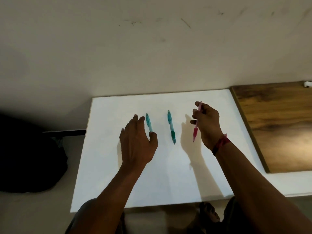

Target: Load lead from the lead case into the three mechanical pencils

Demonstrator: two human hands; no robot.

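Observation:
Three mechanical pencils show over a white board (160, 174). A light teal pencil (148, 122) lies on the left of the board, its lower end hidden behind my left hand (137, 142), whose relaxed fingers hover beside it and whose thumb touches or overlaps its lower end. A darker teal-green pencil (171, 126) lies in the middle, tip toward me. My right hand (206, 123) holds a pink pencil (195, 129) above the board, tip pointing down toward me. No lead case is visible.
A wooden panel (278, 125) lies to the right of the board, with a small white object (307, 83) at its far corner. A dark bag (32, 159) sits on the floor at the left. My feet (209, 211) show below the board's near edge.

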